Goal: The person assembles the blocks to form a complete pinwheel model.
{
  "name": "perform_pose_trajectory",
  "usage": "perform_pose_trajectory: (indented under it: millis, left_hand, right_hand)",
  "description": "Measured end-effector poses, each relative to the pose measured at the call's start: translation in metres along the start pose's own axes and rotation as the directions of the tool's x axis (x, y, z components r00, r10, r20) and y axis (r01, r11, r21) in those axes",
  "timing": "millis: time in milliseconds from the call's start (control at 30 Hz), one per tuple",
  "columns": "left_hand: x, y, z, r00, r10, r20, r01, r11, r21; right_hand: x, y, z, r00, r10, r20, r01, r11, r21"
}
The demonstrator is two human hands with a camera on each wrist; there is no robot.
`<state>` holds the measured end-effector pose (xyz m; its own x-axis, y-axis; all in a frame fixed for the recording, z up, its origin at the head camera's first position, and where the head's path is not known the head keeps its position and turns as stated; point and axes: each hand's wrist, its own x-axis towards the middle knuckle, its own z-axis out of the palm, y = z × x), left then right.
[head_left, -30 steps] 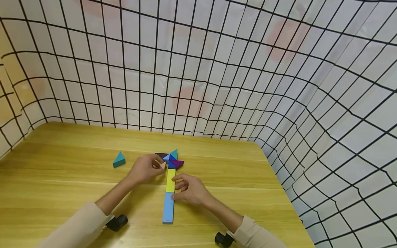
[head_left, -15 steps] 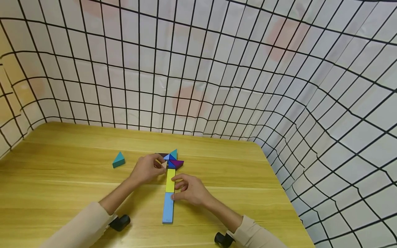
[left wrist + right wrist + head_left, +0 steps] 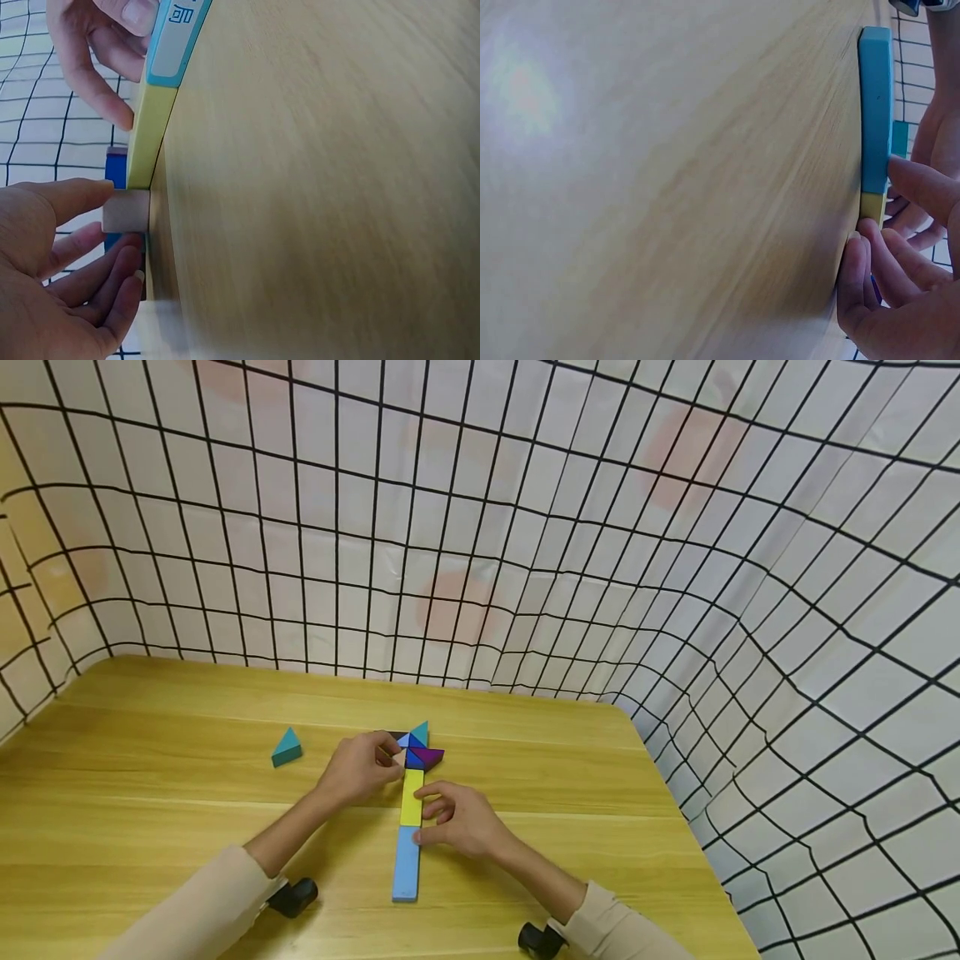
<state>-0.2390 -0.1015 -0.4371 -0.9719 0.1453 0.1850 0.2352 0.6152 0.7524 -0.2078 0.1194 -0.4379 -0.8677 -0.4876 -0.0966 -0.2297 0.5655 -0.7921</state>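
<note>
My left hand (image 3: pixel 362 767) pinches a small beige triangular block (image 3: pixel 126 211) between thumb and fingers. That block sits against the left side of a pinwheel-shaped cluster of blocks, partly hidden by my fingers. The cluster has a teal triangle (image 3: pixel 421 734), dark blue pieces (image 3: pixel 414 758), a purple piece (image 3: pixel 431 757) and a dark piece behind my fingertips. Below it, a yellow block (image 3: pixel 412 797) and a light blue block (image 3: pixel 406 866) form a straight stem. My right hand (image 3: pixel 467 822) rests at the stem's right edge, index finger touching the yellow block and thumb touching the light blue one.
A loose teal triangular block (image 3: pixel 287 748) lies to the left of my left hand. The wooden table (image 3: pixel 562 760) is bounded at the back and right by a black grid net (image 3: pixel 480 568) over white sheeting.
My left hand has shifted slightly right, bringing the beige block up against the cluster and narrowing the gap beside the dark blue piece. My right hand has stayed in place.
</note>
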Motion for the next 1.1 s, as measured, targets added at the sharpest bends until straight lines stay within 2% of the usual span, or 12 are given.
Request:
perform_pose_trajectory:
  millis: [1100]
  left_hand:
    - [0.0029,0.0007,0.0008,0.999,0.028,0.019,-0.029,0.999,0.018]
  right_hand:
    - [-0.0005,0.0005,0.0003,1.000,0.011,-0.002,-0.011,1.000,0.009]
